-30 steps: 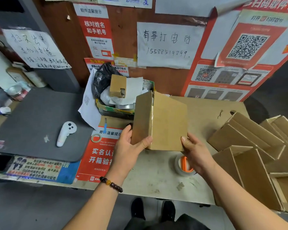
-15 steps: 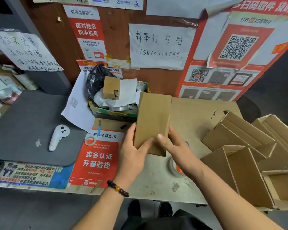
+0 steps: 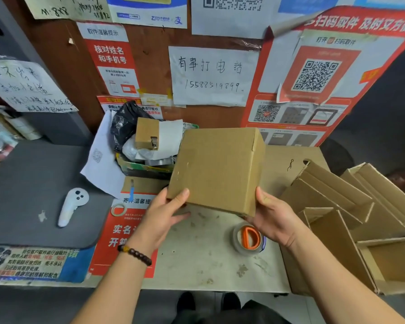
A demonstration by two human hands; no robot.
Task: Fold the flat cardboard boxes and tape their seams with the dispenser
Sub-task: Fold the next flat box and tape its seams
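A brown cardboard box (image 3: 216, 169) is held above the table, its broad face turned toward me and a narrow side showing on the right. My left hand (image 3: 166, 213) grips its lower left corner, thumb on the face. My right hand (image 3: 272, 218) holds the lower right corner, thumb against the side. Below the box lies the tape dispenser (image 3: 249, 238), a clear tape roll with an orange core, just left of my right wrist.
Several folded open boxes (image 3: 351, 218) are piled at the right of the table (image 3: 197, 260). A cluttered bin (image 3: 145, 146) stands behind the box against the poster-covered wall. A white controller (image 3: 71, 205) lies on a grey mat (image 3: 31, 188) at the left.
The box has been turned from edge-on to showing its broad face. My hands have moved apart to its lower corners. The head camera has tilted upward.
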